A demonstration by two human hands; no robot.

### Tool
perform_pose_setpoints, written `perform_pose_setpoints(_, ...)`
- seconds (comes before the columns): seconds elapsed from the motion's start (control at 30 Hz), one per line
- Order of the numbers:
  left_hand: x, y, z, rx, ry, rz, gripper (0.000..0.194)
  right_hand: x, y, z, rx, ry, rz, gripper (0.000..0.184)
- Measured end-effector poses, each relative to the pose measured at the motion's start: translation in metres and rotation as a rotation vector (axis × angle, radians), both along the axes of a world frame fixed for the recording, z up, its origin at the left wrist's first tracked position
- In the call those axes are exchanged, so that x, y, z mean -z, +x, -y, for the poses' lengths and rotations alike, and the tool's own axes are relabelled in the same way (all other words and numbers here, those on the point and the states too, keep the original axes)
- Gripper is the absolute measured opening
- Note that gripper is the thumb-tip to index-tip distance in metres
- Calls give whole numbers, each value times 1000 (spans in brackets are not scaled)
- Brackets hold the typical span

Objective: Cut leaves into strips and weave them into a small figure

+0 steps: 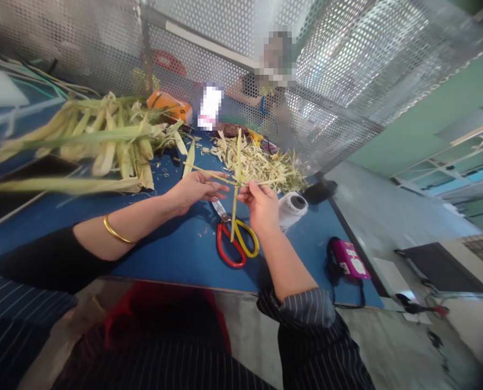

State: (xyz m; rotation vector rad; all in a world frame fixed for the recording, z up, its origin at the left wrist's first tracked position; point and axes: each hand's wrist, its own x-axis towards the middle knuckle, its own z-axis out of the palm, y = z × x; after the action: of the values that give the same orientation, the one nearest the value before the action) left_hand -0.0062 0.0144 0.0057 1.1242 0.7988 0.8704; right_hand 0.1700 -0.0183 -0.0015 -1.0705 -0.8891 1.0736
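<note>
Pale green strips of what looks like corn husk (239, 154) cross each other above the blue table. At the crossing, my right hand (261, 206) pinches the strips between thumb and fingers. My left hand (198, 189) is beside them, its fingers stretched out and apart; one thin strip runs across above these fingers, and whether they touch it I cannot tell. Under the hands lie scissors (226, 219) with one red and one yellow handle, blades partly hidden by my left hand. A cone of white thread (292, 210) stands right by my right hand.
Long husk leaves (103, 138) are heaped at the left, shredded husk (266, 168) behind my hands. An orange packet (169, 105), a lit phone (209, 108) and a purple box (350, 259) are on the table (176, 249). Behind a perforated screen (209, 49) sits another person.
</note>
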Motion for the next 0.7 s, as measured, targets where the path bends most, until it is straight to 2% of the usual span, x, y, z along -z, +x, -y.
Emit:
perform_pose_setpoints(0.1,1,-6,-12,-69,-195,80,23,-3,2,-1,-7,28,-15,23)
perform_pose_setpoints(0.13,1,-9,-15,-43,-275,112,26,-4,2,-1,-13,29,-13,22)
perform_pose_setpoints(0.2,-2,-15,-18,107,-328,139,37,-5,3,0,-29,22,0,21)
perform_pose_setpoints(0.3,-10,-22,-15,346,-240,49,35,-7,5,1,-94,-8,30,21)
perform_pose_setpoints(0.4,-14,-19,-6,429,-80,-77,35,-8,5,2,-147,-38,72,22)
perform_pose_setpoints(0.43,-14,-16,-3,418,-31,-101,33,-8,5,2,-156,-39,88,22)
perform_pose_setpoints(0.57,-8,0,9,191,112,-162,20,-5,0,3,-194,-5,135,22)
perform_pose_setpoints(0.7,-4,8,14,64,30,-131,18,-4,1,3,-195,33,178,20)
